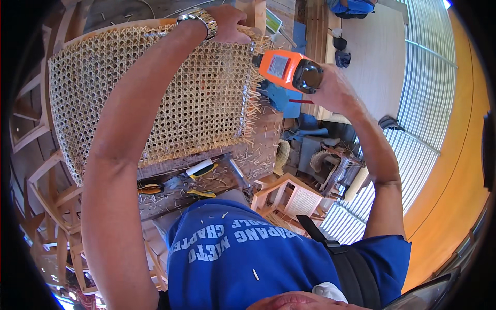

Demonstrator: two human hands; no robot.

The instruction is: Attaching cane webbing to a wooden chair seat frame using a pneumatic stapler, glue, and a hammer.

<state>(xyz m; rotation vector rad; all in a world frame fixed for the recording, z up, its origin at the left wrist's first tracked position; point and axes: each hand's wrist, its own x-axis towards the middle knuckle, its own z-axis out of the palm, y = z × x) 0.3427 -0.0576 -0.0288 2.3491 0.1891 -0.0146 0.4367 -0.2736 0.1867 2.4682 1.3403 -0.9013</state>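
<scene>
On the bench, a cane panel lies broadly flat in front of the person, extending beneath the left forearm. Its weave is straw-coloured and open, with small dark holes in regular rows. The visible surface appears even; the part under the forearm cannot be inspected. Along the right edge, loose strands stick out as an untrimmed, ragged fringe, and a pale, glinting line runs just inside it. Light wood shows along the far edge.

The left hand, wearing a metal watch at the wrist, is at the far right corner, fingers partly bent; whether it grips anything I cannot tell. The right hand is wrapped round an orange and black power tool, its nose at the fringed edge near that corner; contact is not verifiable. Yellow-handled pliers lie near the panel's near edge, among cane scraps.
</scene>
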